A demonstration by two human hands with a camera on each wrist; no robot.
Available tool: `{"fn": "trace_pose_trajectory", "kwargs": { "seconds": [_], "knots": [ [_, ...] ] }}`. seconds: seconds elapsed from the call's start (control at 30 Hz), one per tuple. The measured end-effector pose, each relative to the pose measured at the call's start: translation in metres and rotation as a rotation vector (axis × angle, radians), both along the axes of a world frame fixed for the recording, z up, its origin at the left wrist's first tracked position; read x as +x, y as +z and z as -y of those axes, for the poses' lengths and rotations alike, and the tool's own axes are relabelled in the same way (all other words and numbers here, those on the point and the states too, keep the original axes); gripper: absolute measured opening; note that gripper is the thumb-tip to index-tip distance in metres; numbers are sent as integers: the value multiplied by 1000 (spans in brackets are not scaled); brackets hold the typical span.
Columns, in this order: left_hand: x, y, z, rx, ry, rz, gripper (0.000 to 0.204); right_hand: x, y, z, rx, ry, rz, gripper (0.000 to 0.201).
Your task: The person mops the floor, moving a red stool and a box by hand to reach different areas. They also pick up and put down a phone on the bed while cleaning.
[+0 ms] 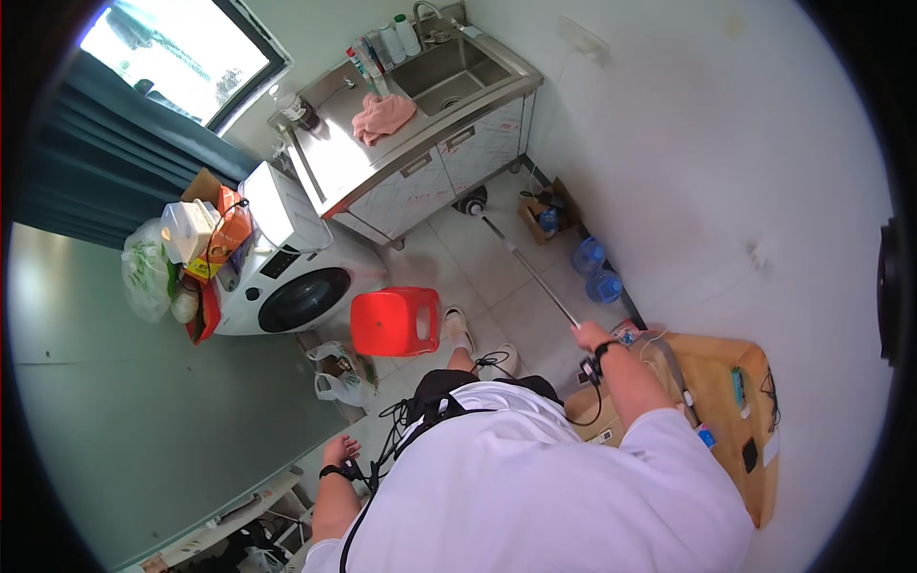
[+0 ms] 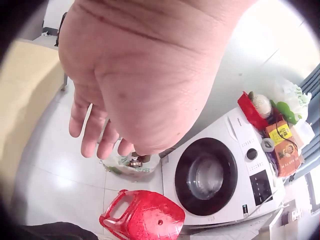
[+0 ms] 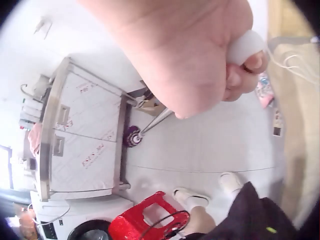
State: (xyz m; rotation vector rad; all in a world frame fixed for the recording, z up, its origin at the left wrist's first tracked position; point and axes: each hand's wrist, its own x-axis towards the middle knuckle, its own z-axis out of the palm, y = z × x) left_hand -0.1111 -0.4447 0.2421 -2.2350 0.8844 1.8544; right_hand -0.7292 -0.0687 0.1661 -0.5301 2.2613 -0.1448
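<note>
The mop [image 1: 544, 285] was gripped by the right hand [image 1: 593, 336], its head at the sink cabinet [image 1: 401, 198]; the left hand [image 1: 341, 450] was empty, fingers relaxed; floor [image 1: 454, 263] coverage couldn't be judged.

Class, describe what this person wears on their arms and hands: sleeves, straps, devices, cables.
Both the left hand and the right hand are gloveless. The short sleeves are plain white. Each wrist has a black strap with a small dark device; a thin black cable loops from the right one.
</note>
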Motion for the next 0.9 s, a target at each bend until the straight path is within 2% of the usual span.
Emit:
{"fn": "trace_pose_trajectory", "kwargs": {
  "seconds": [0.07,0.13,0.2,0.23,0.27,0.3,0.33,0.37,0.43,0.53,0.67,0.7,0.73,0.77,0.8,0.9],
  "knots": [
    [4,-11,-4,15,2,10,38,18,-17,-56,196,-25,89,49],
    [11,-24,-5,35,0,27,38,43,2,-115,151,-5,75,48],
    [11,-38,-2,44,-2,11,38,72,0,-188,201,-107,147,48],
    [3,-34,-1,38,-31,18,37,86,24,-210,333,-91,180,50],
    [-5,-31,0,45,-32,18,37,102,8,-259,353,-103,237,51],
    [-15,-24,4,28,-44,9,37,115,23,-287,383,-59,290,54],
    [-24,-21,8,10,-57,1,37,122,31,-312,415,-77,569,57],
    [-33,-16,12,-6,-79,-6,35,150,-46,-412,481,75,400,60],
    [-48,-14,21,-36,-110,-19,34,177,12,-412,636,-187,481,68],
    [-63,-15,28,-74,-167,-35,31,184,35,-385,647,-198,507,69],
    [-77,-11,34,-82,-211,-43,28,176,31,-343,644,-204,564,71],
    [-78,-11,35,-74,-196,-59,27,176,26,-327,620,-174,409,69],
    [-76,-11,35,-66,-179,-72,26,159,48,-293,518,-185,495,67],
    [-76,-8,34,-70,-174,-68,26,153,35,-280,478,-219,459,64],
    [-74,-4,33,-81,-182,-67,26,141,40,-249,427,-211,413,62],
    [-66,6,28,-98,-167,-37,25,97,-31,-213,188,-116,221,58]
  ]
}}
